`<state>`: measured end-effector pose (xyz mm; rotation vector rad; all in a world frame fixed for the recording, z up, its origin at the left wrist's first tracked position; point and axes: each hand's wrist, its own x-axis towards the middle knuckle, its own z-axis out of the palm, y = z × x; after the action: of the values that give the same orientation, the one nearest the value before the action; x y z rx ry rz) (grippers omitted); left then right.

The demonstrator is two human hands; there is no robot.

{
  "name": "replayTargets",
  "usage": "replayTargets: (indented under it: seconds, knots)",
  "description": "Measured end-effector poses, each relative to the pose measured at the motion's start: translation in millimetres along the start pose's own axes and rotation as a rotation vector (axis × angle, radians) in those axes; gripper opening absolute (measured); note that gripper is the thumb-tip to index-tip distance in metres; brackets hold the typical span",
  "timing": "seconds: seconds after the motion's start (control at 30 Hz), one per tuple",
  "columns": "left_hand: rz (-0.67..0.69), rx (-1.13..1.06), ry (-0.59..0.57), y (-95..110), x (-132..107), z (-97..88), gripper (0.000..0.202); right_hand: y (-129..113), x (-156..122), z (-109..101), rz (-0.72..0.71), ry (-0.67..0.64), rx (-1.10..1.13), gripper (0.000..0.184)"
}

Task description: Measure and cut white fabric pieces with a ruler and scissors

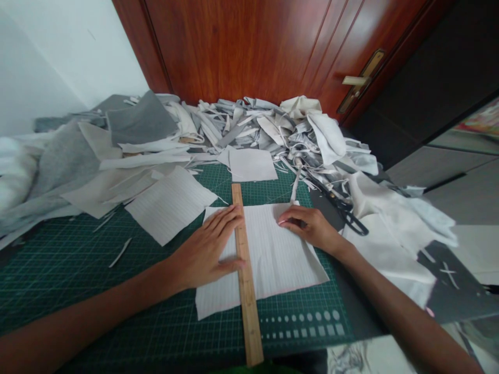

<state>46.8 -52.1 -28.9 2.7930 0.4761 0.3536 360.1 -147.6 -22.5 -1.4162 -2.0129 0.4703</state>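
A square of white ribbed fabric lies flat on the green cutting mat. Across it runs a wooden ruler, which extends past the cloth at both ends. My left hand rests on the ruler's left side and on the cloth, with its fingertips and thumb against the ruler. My right hand lies to the ruler's right, its fingers resting on the cloth's upper edge. Neither hand hides the ruler's far end.
Black-handled scissors lie on scraps right of my right hand. Another ribbed square and a white square lie beyond. A heap of fabric scraps fills the back, against a wooden door.
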Motion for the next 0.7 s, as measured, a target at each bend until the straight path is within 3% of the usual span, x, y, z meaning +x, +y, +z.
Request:
replayTargets:
  seconds: [0.3,0.5,0.7]
  knots:
    - [0.044,-0.012,0.004,0,-1,-2.5,0.075,5,4,1,-0.001,-0.006,0.014,0.015]
    - [0.088,-0.056,-0.024,8,-1,-6.2,0.064,14,8,-7,-0.097,-0.031,-0.076,0.011]
    - [0.213,-0.227,-0.093,13,0,-15.0,0.055,25,8,-22,0.017,0.052,-0.061,0.014]
